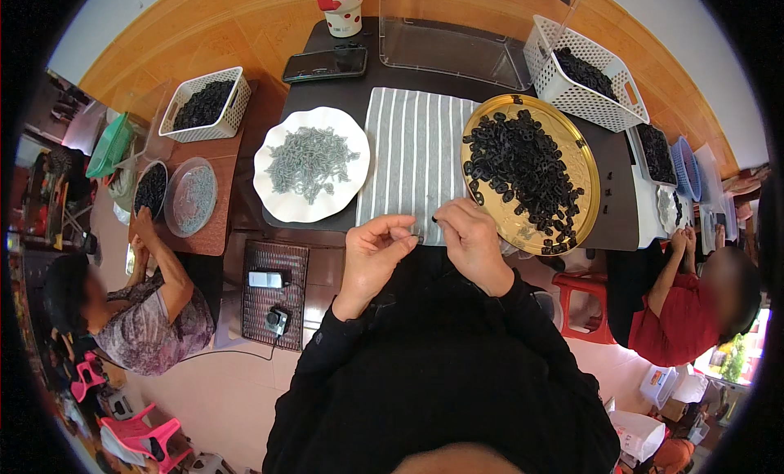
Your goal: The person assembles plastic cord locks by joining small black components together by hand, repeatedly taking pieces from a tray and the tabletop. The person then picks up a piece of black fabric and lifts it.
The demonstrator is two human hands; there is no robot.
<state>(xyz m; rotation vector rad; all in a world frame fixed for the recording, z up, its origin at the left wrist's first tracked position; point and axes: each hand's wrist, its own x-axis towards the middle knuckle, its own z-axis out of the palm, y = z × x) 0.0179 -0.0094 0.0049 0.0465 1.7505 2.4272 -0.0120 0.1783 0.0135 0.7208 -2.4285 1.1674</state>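
Note:
My left hand point(376, 258) is half curled at the near edge of a grey-and-white striped cloth point(408, 151), its thumb and index finger brought together around something tiny and dark. Just right of it, my right hand point(474, 241) pinches a small black piece point(434, 220) that mostly hides behind the fingertips. The hands are close but apart. Left of the cloth is a white wavy-rimmed plate point(270, 189) with a heap of small grey translucent pieces point(312, 160). On the right, a round gold tray point(581, 147) carries many small black looped parts point(523, 160).
A phone point(325, 64), a spotted cup point(343, 13) and a clear plastic box point(453, 49) stand at the back. White baskets point(563, 90) of black parts flank the table. One person point(139, 311) works at left, another point(682, 302) at right. A red stool point(584, 307) is near the right edge.

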